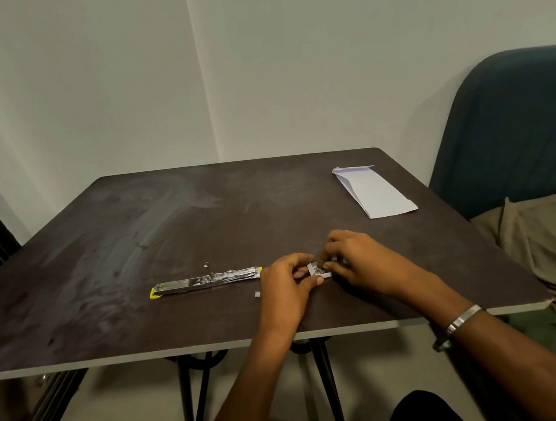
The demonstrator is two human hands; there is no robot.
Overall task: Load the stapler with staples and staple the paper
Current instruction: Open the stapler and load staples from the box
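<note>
A metal stapler with a yellow end lies swung fully open and flat on the dark table, left of my hands. My left hand and my right hand meet over a small white staple box, both pinching it just above the tabletop. Most of the box is hidden by my fingers. A tiny silvery staple piece lies loose on the table beside my left hand. A folded white paper rests at the far right of the table, apart from both hands.
A dark blue chair with an olive cushion stands close to the table's right edge. A plain wall runs behind the table. Black metal table legs show below the front edge.
</note>
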